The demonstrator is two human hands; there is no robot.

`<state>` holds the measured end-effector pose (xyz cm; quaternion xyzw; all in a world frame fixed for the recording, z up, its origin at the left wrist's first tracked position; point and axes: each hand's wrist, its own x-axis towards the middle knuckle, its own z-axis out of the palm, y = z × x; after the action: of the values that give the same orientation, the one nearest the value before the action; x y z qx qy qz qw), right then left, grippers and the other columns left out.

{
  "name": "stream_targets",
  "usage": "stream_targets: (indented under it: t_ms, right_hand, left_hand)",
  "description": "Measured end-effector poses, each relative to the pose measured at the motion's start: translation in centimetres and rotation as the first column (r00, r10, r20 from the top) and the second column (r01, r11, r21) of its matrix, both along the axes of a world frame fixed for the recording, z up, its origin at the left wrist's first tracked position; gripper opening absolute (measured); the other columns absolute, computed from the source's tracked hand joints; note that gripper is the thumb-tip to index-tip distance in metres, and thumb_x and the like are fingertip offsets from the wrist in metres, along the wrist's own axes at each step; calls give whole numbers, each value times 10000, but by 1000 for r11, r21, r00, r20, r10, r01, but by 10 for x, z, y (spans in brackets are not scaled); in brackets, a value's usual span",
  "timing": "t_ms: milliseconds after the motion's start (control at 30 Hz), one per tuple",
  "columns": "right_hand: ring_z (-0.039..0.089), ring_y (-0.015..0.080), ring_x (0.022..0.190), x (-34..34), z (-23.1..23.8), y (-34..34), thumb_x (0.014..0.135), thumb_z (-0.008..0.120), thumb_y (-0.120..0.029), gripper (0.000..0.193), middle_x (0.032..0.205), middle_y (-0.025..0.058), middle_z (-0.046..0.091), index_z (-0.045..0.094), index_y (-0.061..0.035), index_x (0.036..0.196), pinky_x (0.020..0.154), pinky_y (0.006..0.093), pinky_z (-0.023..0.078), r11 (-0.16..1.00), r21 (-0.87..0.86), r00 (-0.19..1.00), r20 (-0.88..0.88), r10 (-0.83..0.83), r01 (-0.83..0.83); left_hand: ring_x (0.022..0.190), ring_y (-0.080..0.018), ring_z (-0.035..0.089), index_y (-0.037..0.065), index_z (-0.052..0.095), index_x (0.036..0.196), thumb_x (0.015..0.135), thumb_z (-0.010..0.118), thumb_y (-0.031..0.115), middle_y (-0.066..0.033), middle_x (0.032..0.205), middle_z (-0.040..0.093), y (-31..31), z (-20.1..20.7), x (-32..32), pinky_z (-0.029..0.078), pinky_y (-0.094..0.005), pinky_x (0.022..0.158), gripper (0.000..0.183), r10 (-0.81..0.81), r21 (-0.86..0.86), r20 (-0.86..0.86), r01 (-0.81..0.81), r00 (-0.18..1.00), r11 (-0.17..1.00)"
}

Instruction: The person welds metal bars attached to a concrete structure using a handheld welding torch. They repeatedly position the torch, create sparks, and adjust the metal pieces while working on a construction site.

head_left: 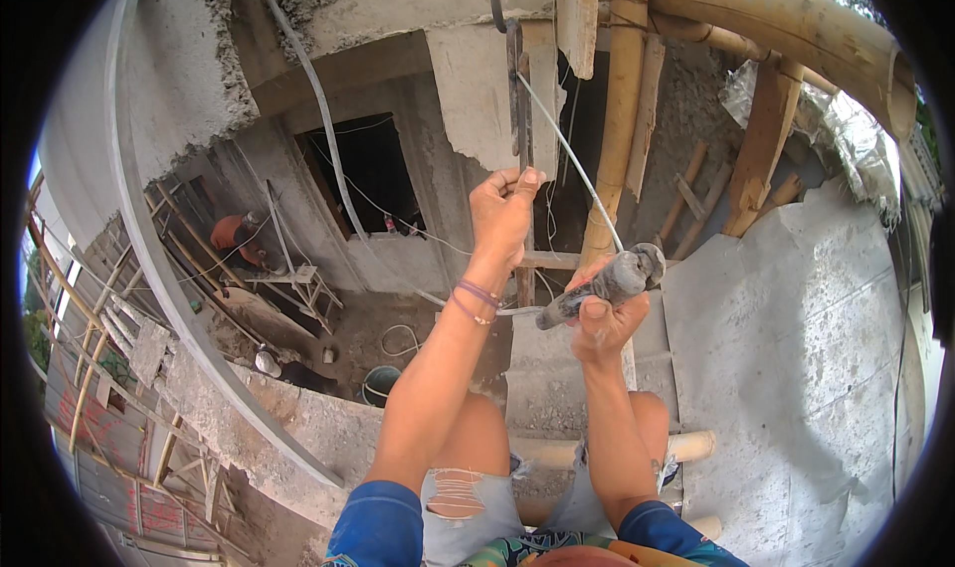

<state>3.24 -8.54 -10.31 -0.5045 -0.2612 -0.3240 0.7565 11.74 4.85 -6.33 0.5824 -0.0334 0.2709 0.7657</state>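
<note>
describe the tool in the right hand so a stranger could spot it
Start at the thick bamboo pole rising through the middle. Just below it, the right hand holds cement-crusted grey pliers, unlike the thin pale wire slanting up from them.

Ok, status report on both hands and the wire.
Left hand pinching the thin wire against a dark upright bar. Right hand gripping grey pliers on the wire. Bamboo pole close behind.

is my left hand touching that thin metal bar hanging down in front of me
Touching. The head view shows the left hand with thumb and fingers pinched around the thin metal bar, no gap between them. The right hand holds pliers.
</note>
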Motion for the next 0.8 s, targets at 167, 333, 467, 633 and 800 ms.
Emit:
stream_targets:
  t_ms: [167,333,467,633,800]
  right_hand:
    - [519,102,500,-1,2,1,735,734,-711,747,664,57,558,542,3,843,405,226,375,1000,-7,1000,-5,3,-3]
    - [506,91,483,-2,2,1,739,725,-717,745,661,54,561,549,1,832,403,223,364,1000,-22,1000,-16,-2,2]
    - [503,85,484,-1,3,1,740,720,-722,743,663,51,563,551,-3,819,411,221,364,999,-31,1000,0,-23,23]
    - [499,83,484,-1,3,2,743,716,-724,739,673,51,566,553,-7,819,419,220,365,999,-29,1000,-4,-29,28]
    - [498,82,484,0,2,2,741,722,-720,733,682,51,569,551,-12,826,414,219,363,999,-40,1000,3,-19,19]
  left_hand:
    - [855,-110,628,-53,639,1033,937,706,188,-126,989,723,1,0,0,463,-230,764,268,-13,18,11,13,1000,1000]
    - [873,-115,633,-61,629,1056,927,721,213,-124,974,725,1,1,-2,469,-238,801,317,-24,-13,30,24,999,1000]
    - [877,-118,634,-63,628,1063,925,724,217,-130,972,726,0,1,-3,468,-249,820,326,-20,-1,31,20,999,1000]
    - [888,-116,627,-63,633,1060,925,723,224,-132,985,724,1,2,-4,462,-254,835,330,-6,30,22,5,1000,1000]
    - [908,-121,626,-72,610,1110,936,710,236,-132,992,721,-1,4,-7,460,-255,837,367,-3,37,-1,3,1000,999]
